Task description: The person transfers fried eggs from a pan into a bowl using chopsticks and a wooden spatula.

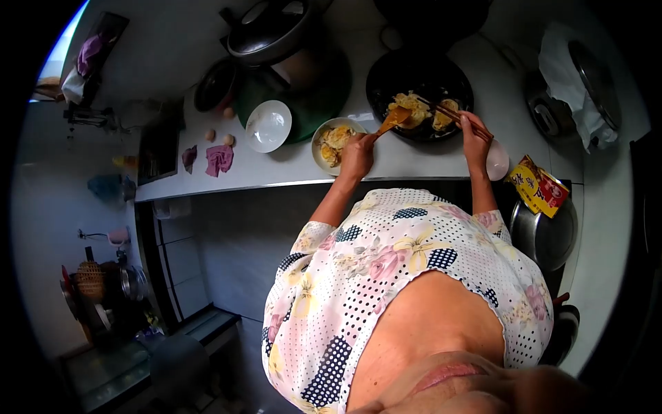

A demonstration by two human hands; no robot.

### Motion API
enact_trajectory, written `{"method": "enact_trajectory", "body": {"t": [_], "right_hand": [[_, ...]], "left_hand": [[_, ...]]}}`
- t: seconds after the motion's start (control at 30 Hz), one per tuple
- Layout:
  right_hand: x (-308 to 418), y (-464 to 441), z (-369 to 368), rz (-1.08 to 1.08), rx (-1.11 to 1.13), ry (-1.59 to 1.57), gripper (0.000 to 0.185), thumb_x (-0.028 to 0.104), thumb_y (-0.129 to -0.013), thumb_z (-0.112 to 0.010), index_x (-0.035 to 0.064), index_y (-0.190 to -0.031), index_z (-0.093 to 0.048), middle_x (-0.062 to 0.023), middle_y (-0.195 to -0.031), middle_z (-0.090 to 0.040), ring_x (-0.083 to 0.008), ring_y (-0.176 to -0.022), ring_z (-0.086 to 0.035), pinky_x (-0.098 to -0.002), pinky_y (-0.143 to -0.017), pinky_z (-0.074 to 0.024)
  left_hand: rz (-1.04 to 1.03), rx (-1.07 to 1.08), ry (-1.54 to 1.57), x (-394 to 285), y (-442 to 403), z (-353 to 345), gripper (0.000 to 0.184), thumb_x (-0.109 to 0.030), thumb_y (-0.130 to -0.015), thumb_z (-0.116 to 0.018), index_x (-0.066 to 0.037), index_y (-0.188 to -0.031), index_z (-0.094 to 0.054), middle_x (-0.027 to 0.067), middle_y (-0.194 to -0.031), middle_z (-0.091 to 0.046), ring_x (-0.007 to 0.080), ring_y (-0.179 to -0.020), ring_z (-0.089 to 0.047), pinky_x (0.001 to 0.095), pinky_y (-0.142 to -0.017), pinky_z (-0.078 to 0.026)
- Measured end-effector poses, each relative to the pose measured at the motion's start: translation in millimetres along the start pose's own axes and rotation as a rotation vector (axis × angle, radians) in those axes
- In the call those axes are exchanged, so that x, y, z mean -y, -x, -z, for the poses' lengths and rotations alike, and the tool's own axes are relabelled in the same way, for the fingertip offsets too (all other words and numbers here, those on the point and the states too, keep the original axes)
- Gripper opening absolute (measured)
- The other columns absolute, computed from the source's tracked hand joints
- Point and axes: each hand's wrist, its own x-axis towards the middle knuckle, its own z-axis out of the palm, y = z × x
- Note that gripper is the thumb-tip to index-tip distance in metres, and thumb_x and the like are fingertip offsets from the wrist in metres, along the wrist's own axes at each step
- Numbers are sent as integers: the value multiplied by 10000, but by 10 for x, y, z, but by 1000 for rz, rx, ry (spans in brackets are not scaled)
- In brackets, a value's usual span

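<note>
My left hand (357,157) is closed around the handle of a brown spatula (393,121), whose head touches a piece of yellow fried egg (414,107) in the black wok (393,72). In my right hand (476,145) is a pair of dark chopsticks (441,110). Their tips reach over the wok between that piece and a second piece of fried egg (445,119). Beside my left hand, a pale bowl (318,160) holds more browned egg (336,138). My left hand partly hides this bowl.
An empty white bowl (269,126) stands left, near a lidded pot (272,34). Eggshells (210,134) and a purple cloth (219,159) lie farther left. A pink bowl (497,162), a yellow-red packet (539,185) and a metal basin (545,234) are at right.
</note>
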Motion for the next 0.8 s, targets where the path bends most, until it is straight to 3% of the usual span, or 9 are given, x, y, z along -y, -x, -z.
{"method": "enact_trajectory", "body": {"t": [0.13, 0.33, 0.6, 0.8], "right_hand": [[82, 119, 259, -63, -68, -15, 244, 166, -929, -588, -46, -1035, -648, -114, -965, -673, -174, -869, -661, -281, -771, -561], [-70, 359, 498, -197, -190, -203, 263, 153, -942, -564, -71, -1073, -609, -144, -1010, -653, -197, -897, -654, -291, -783, -562], [-280, 668, 681, -250, -363, -241, 231, 127, -947, -545, -62, -1064, -608, -143, -1020, -644, -201, -915, -648, -298, -804, -558], [-419, 758, 646, -306, -342, -259, 200, 92, -924, -578, -54, -1055, -613, -141, -1036, -643, -202, -933, -647, -302, -809, -561]], "left_hand": [[51, 87, 61, -62, 15, -144, 240, 10, -800, -558, -44, -995, -687, 176, -874, -632, 364, -837, -605, 431, -709, -495], [-37, 210, 85, -219, 98, -205, 305, 61, -749, -578, -9, -1031, -670, 163, -872, -626, 317, -810, -615, 375, -722, -489], [26, 164, 107, -92, 352, -123, 240, 39, -805, -586, -16, -1025, -661, 166, -953, -640, 336, -871, -626, 381, -756, -495], [143, 95, 99, -15, 410, 180, 256, 47, -804, -580, -14, -1041, -655, 167, -967, -626, 333, -859, -623, 374, -741, -501]]}}
